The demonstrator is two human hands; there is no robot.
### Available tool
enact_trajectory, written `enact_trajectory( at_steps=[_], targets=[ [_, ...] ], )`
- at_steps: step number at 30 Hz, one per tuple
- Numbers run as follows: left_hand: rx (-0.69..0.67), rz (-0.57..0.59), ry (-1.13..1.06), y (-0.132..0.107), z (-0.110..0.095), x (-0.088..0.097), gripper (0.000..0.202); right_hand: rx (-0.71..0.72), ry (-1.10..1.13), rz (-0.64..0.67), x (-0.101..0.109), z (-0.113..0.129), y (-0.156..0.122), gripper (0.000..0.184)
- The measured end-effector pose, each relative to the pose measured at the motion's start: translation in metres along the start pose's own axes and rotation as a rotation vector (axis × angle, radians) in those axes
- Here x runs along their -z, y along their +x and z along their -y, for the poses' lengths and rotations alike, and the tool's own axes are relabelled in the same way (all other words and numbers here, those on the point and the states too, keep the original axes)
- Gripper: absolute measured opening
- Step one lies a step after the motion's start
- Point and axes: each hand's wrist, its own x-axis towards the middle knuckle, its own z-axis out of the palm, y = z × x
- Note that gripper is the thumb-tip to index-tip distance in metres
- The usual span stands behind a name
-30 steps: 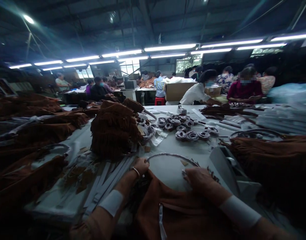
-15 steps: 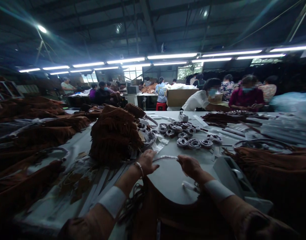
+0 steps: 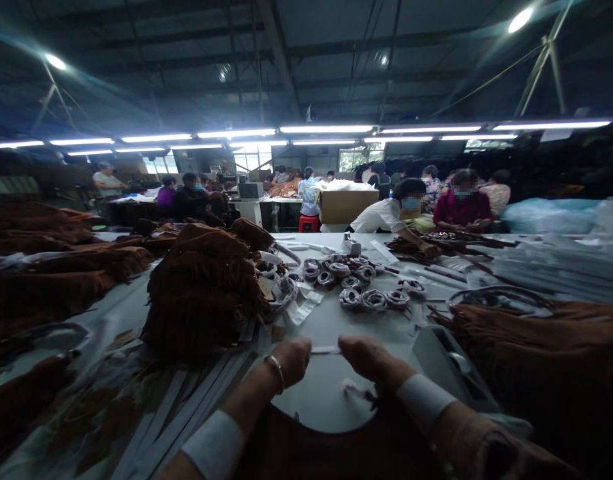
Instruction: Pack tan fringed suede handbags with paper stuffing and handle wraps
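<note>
My left hand [image 3: 292, 360], with a bangle on its wrist, is closed on one end of a white-wrapped strap [image 3: 325, 350]. My right hand [image 3: 367, 359] grips the other end, its fingers curled. Between the two fists a short stretch of strap runs nearly straight; the rest is hidden by the hands. Below them, close to my body, lies a dark brown piece [image 3: 326, 457] with a curved upper edge, perhaps a bag. A small blurred item, pale with a dark end [image 3: 359, 393], is on the table under my right hand.
A tall stack of brown fringed pieces [image 3: 201, 293] stands at left, with long white strips [image 3: 176, 407] before it. Several white-wrapped coils [image 3: 373, 300] lie ahead. At right are a grey dispenser-like device [image 3: 449, 367] and more brown fringed pieces [image 3: 541, 333]. Co-workers sit across the table [image 3: 331, 323].
Both hands have come lower and nearer to me. The strap between them, arched before, is now nearly straight. My view has turned right. Across the table, a co-worker's arm now reaches over a dark pile.
</note>
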Motion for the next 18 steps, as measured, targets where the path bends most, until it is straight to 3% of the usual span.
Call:
enact_trajectory(
  at_steps=[3,5,7,11,15,18],
  targets=[
    [0.024,0.056,-0.072,-0.011,0.017,-0.025,0.019,0.033,0.091,0.118,-0.01,-0.025,-0.002,0.02],
    [0.017,0.046,-0.166,-0.012,0.023,-0.04,0.038,0.043,0.167,0.177,-0.01,-0.043,0.008,0.025],
    [-0.005,0.012,-0.208,-0.01,0.024,-0.049,0.052,-0.03,0.203,0.101,-0.007,-0.062,0.03,0.03],
    [-0.004,0.054,-0.117,-0.001,0.016,-0.053,0.044,-0.273,0.148,-0.132,-0.005,-0.094,0.094,0.047],
    [-0.032,0.075,-0.072,0.006,0.013,-0.056,0.046,-0.456,0.125,-0.121,-0.024,-0.106,0.142,0.067],
    [-0.05,0.063,-0.078,0.009,0.016,-0.059,0.045,-0.437,0.139,-0.102,-0.039,-0.104,0.148,0.068]
  ],
)
